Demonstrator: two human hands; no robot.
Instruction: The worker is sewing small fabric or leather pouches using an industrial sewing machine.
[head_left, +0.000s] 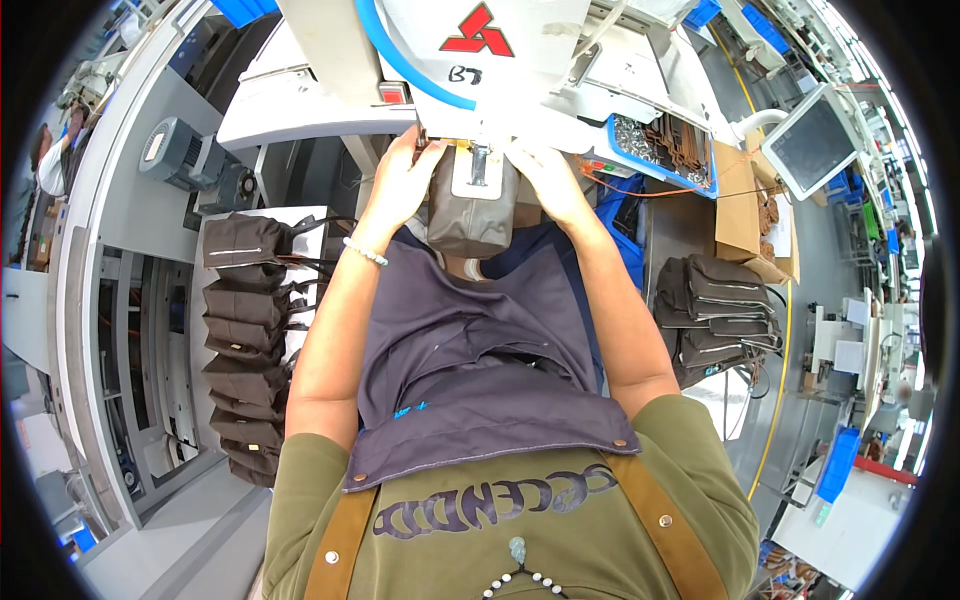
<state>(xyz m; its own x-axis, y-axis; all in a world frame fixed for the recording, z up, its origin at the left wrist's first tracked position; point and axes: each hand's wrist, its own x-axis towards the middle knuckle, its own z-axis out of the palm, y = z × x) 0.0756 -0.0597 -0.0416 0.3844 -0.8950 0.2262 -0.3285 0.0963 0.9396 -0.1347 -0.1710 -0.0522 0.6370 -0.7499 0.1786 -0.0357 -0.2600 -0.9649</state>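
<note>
A dark grey-brown fabric bag (468,222) sits under the head of a white sewing machine (510,90), its body hanging down in front of me. A metal clamp plate (477,176) presses against its near side. My left hand (404,182) grips the bag's left edge, thumb toward the plate and the fingertips partly hidden by the machine. On the opposite side my right hand (545,178) holds the right edge, its fingers close to the plate and partly out of sight.
Several dark bags line a rack (245,335) on my left; more are piled (715,310) on my right. A blue tray (712,185) carries small metal parts and brown strips. Beyond it are a cardboard box (738,215) and a screen (812,142). A blue hose (385,50) curves over the machine.
</note>
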